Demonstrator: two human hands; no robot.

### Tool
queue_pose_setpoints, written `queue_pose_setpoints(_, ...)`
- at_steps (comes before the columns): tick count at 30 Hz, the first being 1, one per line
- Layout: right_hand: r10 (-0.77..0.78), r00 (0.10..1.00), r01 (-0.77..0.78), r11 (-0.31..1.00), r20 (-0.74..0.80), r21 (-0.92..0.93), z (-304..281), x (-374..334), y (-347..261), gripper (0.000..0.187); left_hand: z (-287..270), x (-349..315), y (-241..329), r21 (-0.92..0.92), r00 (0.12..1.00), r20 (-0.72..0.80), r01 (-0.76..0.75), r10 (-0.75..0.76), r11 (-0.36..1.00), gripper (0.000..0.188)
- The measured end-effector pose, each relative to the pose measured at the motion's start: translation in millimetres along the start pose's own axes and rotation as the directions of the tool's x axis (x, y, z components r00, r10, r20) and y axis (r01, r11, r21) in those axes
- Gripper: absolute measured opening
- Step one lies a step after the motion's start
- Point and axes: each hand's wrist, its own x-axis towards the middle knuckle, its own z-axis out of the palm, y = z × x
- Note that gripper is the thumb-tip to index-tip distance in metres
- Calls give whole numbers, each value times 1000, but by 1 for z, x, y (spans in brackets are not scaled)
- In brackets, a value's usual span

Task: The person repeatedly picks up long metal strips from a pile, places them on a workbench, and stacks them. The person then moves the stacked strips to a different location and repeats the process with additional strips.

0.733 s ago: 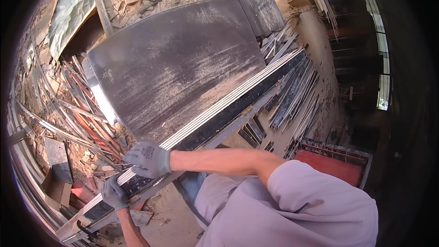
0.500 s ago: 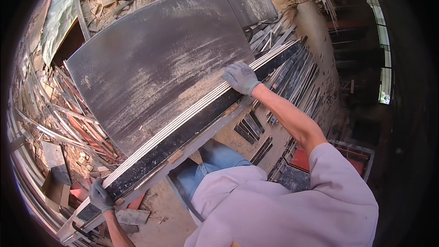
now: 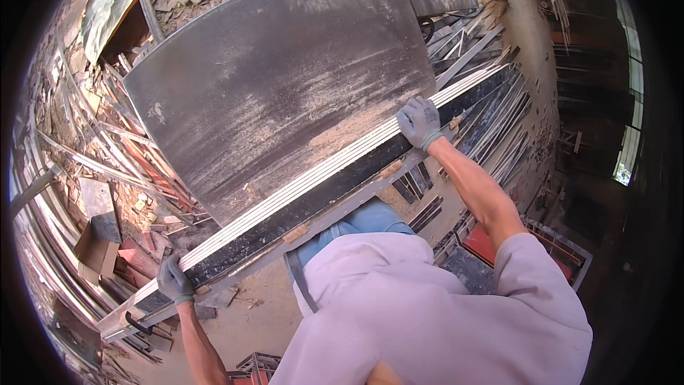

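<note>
- Evidently, from where I'm standing, both hands are on one long thing: a stack of dark-faced boards point(image 3: 342, 183), pale edges up, slanting from the lower left of the frame to the upper right.
- The left hand point(image 3: 174, 279), in a grey glove, is closed over the stack near its lower-left end, just by a black curved piece point(image 3: 137, 325).
- The right hand point(image 3: 419, 122), gloved too, has its fingers bent over the pale edges toward the upper-right end. I can't see its thumb, so how hard it grips I couldn't say.
- The stack runs along the near side of a dark tabletop point(image 3: 285, 64), upper middle, with sawdust point(image 3: 367, 125) lying over it. Whether the two touch, I can't tell.
- To me, this wide hold is the right one. I'd press evenly with both hands, so neither end lifts and the pale edges stay flush.
- I'd also keep fingertips out of any gap between stack and tabletop; a pinch there looks the likeliest trouble.
- Mind the footing: offcuts point(image 3: 135, 171) heap up at the left of the frame, and thin strips point(image 3: 502, 128) lie spread at the right, near the stack's far end.
</note>
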Motion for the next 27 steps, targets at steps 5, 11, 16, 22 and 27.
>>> queue_pose_setpoints(5,14,999,-13,1000,42,-13,-1,1,1,23,-24,14,33,-115,993,-7,120,-122,986,27)
queue_pose_setpoints(11,14,999,-14,1000,42,3,-5,5,0,23,-22,14,27,-128,992,39,123,-119,984,28)
queue_pose_setpoints(16,27,995,-23,999,99,-36,-4,1,6,23,-23,15,24,-94,986,109,133,-122,987,29)
queue_pose_setpoints(22,-23,983,38,996,184,-76,-11,8,11,23,-21,17,29,-52,990,113,91,-85,994,31)
queue_pose_setpoints(27,16,985,-4,997,169,-71,-8,12,8,23,-13,10,13,-39,979,171,118,-110,992,32)
